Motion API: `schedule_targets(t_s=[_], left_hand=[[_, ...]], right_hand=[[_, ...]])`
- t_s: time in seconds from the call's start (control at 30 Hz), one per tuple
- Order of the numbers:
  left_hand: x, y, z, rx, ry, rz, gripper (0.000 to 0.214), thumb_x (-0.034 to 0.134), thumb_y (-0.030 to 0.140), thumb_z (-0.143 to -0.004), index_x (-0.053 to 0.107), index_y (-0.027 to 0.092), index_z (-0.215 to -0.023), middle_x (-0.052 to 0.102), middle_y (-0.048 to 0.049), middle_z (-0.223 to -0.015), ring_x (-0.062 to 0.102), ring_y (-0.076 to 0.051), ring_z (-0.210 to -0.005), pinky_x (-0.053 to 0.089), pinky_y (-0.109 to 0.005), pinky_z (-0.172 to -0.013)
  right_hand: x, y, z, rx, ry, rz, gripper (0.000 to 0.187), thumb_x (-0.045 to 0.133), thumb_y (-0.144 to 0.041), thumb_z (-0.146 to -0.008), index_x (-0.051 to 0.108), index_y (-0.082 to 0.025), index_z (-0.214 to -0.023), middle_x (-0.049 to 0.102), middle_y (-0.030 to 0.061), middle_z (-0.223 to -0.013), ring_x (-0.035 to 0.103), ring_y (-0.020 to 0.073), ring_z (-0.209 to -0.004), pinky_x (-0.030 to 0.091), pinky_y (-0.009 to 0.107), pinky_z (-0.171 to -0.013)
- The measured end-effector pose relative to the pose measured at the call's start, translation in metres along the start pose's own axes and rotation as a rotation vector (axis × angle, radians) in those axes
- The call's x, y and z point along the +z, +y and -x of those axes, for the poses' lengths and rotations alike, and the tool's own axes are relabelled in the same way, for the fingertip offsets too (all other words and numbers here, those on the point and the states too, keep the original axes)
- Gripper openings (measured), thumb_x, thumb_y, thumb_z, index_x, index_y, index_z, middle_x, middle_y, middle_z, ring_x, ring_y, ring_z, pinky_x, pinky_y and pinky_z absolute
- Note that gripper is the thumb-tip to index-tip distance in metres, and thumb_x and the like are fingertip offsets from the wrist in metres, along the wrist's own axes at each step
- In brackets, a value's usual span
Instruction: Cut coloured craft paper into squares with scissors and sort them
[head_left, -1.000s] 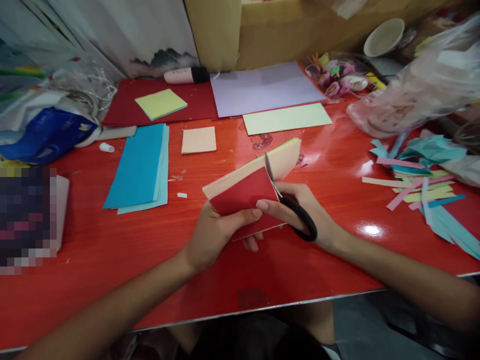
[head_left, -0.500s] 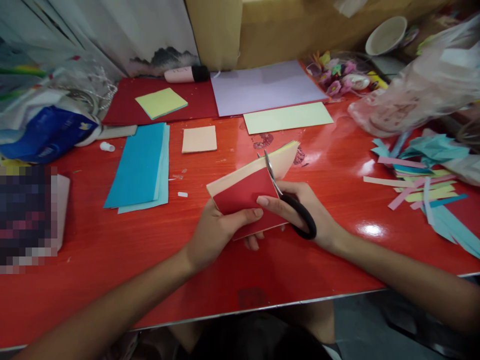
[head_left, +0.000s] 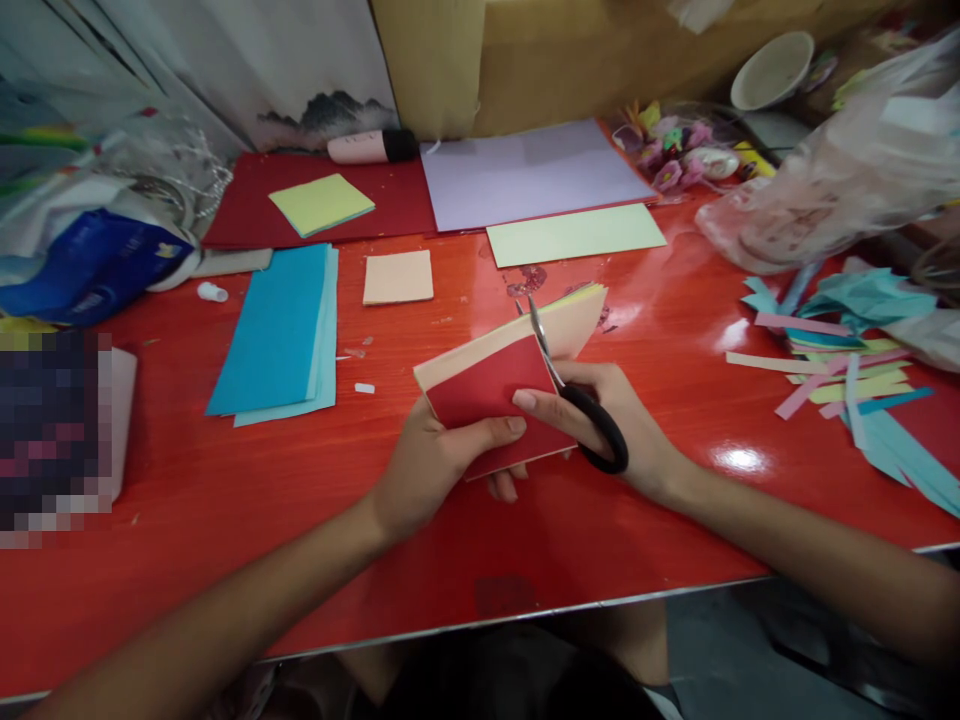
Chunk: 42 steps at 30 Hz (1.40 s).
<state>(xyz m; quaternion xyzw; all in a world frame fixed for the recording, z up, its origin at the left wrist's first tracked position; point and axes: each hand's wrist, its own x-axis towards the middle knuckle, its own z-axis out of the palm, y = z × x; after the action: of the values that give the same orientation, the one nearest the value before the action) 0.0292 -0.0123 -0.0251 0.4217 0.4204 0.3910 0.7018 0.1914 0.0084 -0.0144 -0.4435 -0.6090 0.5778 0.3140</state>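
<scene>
My left hand [head_left: 435, 462] is closed on a stack of paper sheets [head_left: 487, 385] with a red sheet on top and cream and yellow ones beneath, held just above the red table [head_left: 262, 480]. My right hand [head_left: 622, 425] grips black-handled scissors [head_left: 577, 400]. Their metal blades reach into the stack from its right side, pointing away from me. The part of the stack right of the blades bends upward.
Blue sheets [head_left: 277, 335] lie at the left, a small peach square [head_left: 398, 277] and a pale green sheet [head_left: 574, 235] beyond the hands, lilac paper [head_left: 525, 175] and a yellow pad [head_left: 321, 203] at the back. Cut strips [head_left: 840, 370] and a plastic bag [head_left: 832, 190] sit right.
The scissor blades have moved slightly farther along the stack, and the flap right of them has lifted a little. Both hands stay in nearly the same place.
</scene>
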Motion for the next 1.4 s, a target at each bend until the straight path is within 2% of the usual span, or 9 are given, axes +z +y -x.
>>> schedule_targets(t_s=[0.27,0.6,0.7,0.83,1.0,1.13,1.27,1.33,1.4], left_hand=[[0.000,-0.001,0.002,-0.013,-0.038,0.007,0.017,0.065,0.024,-0.078,0.062,0.013,-0.065,0.064,0.0009,-0.053,0.058,-0.011,-0.039,0.048,-0.019,-0.041],[-0.001,0.000,-0.001,-0.031,-0.013,-0.002,0.015,0.063,0.021,-0.077,0.061,0.012,-0.065,0.063,0.0006,-0.051,0.058,-0.011,-0.038,0.047,-0.019,-0.040],[-0.001,0.002,-0.001,-0.036,0.005,-0.008,0.014,0.064,0.022,-0.076,0.061,0.012,-0.066,0.063,0.0002,-0.052,0.057,-0.012,-0.038,0.047,-0.020,-0.040],[-0.002,0.004,-0.001,-0.061,-0.001,-0.012,0.015,0.064,0.024,-0.076,0.062,0.012,-0.067,0.063,-0.0006,-0.052,0.057,-0.012,-0.038,0.048,-0.021,-0.039],[-0.015,0.012,-0.010,-0.139,-0.059,-0.053,0.012,0.066,0.023,-0.071,0.064,0.012,-0.073,0.064,-0.0033,-0.053,0.056,-0.014,-0.036,0.046,-0.022,-0.036],[-0.026,0.025,-0.016,-0.286,-0.174,-0.132,0.012,0.069,0.018,-0.064,0.066,0.010,-0.073,0.064,-0.0058,-0.051,0.055,-0.015,-0.034,0.043,-0.020,-0.031],[-0.028,0.030,-0.017,-0.403,-0.228,-0.203,0.007,0.069,0.016,-0.063,0.065,0.011,-0.066,0.064,-0.0059,-0.052,0.055,-0.014,-0.036,0.041,-0.019,-0.030],[-0.028,0.029,-0.017,-0.389,-0.206,-0.222,0.008,0.069,0.015,-0.063,0.064,0.011,-0.066,0.064,-0.0053,-0.053,0.055,-0.013,-0.037,0.044,-0.019,-0.034],[-0.028,0.027,-0.018,-0.297,-0.136,-0.184,0.009,0.070,0.017,-0.064,0.065,0.010,-0.069,0.066,-0.0048,-0.058,0.059,-0.013,-0.044,0.048,-0.019,-0.042]], right_hand=[[0.000,0.000,-0.003,-0.016,-0.081,-0.122,0.033,0.062,-0.048,-0.077,0.057,-0.016,-0.071,0.058,0.0004,-0.064,0.055,0.0126,-0.061,0.040,0.024,-0.055],[0.003,0.007,0.000,-0.050,0.057,0.039,0.039,0.059,-0.053,-0.078,0.057,-0.016,-0.067,0.054,0.0005,-0.061,0.052,0.0126,-0.060,0.038,0.025,-0.054],[0.003,0.007,-0.001,-0.043,0.088,0.019,0.039,0.061,-0.055,-0.076,0.057,-0.016,-0.069,0.055,0.0006,-0.065,0.052,0.0118,-0.059,0.038,0.024,-0.051],[0.003,0.005,-0.001,0.029,0.054,-0.047,0.038,0.060,-0.053,-0.077,0.055,-0.017,-0.069,0.055,-0.0003,-0.060,0.051,0.0109,-0.053,0.037,0.023,-0.047],[0.000,0.006,-0.005,0.039,0.094,-0.085,0.037,0.064,-0.049,-0.076,0.050,-0.017,-0.063,0.050,-0.0032,-0.049,0.045,0.0073,-0.042,0.033,0.021,-0.039],[-0.006,0.008,-0.009,-0.010,0.063,-0.189,0.027,0.067,-0.040,-0.075,0.051,-0.019,-0.079,0.048,-0.0074,-0.050,0.042,0.0059,-0.037,0.030,0.019,-0.035],[-0.012,0.008,-0.012,0.018,-0.018,-0.178,0.029,0.071,-0.028,-0.072,0.049,-0.023,-0.090,0.044,-0.0099,-0.051,0.041,0.0054,-0.036,0.031,0.018,-0.035],[-0.013,0.008,-0.013,0.019,0.004,-0.149,0.028,0.070,-0.026,-0.072,0.048,-0.023,-0.090,0.044,-0.0094,-0.053,0.041,0.0053,-0.036,0.030,0.019,-0.034],[-0.013,0.008,-0.014,-0.002,0.090,-0.145,0.027,0.068,-0.027,-0.073,0.047,-0.023,-0.090,0.043,-0.0086,-0.055,0.040,0.0052,-0.036,0.029,0.020,-0.035]])
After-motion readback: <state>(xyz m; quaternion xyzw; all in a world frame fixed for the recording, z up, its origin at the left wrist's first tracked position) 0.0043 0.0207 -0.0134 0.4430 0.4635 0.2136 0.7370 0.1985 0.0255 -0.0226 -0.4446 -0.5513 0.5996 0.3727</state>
